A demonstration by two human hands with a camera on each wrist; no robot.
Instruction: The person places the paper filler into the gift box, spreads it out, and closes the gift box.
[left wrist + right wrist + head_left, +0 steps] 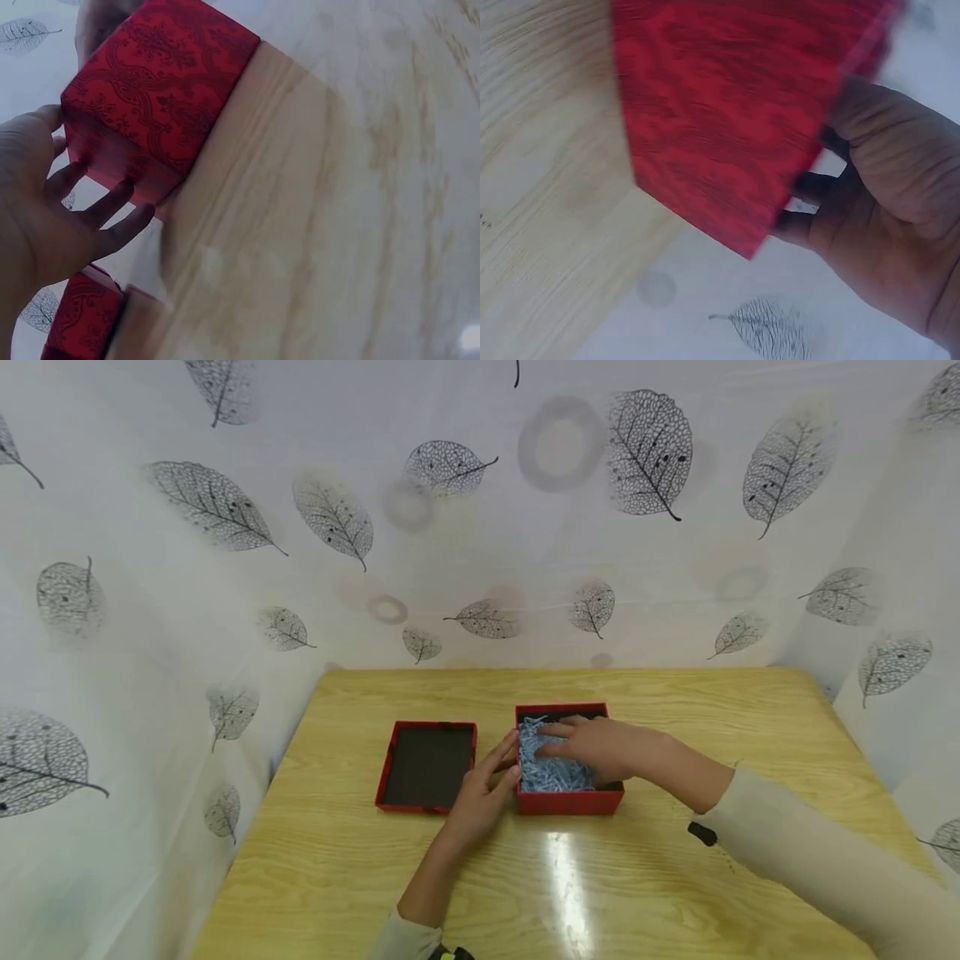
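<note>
A red patterned box (570, 804) stands on the table, and light blue shredded paper (553, 774) fills most of its inside. My right hand (611, 750) reaches over the box's right side, its fingers spread across the paper. In the right wrist view those fingertips (799, 225) pass behind the red wall and are partly hidden. Against the box's left side rest the fingers of my left hand (480, 797), fairly straight. The left wrist view shows this hand (64, 206) spread along the patterned wall (142, 105).
Left of the box lies a shallow red-rimmed lid (429, 767) with its black inside facing up. Both stand on a wooden table (337, 877). White cloth with a leaf print (510, 552) hangs behind the table and along its sides.
</note>
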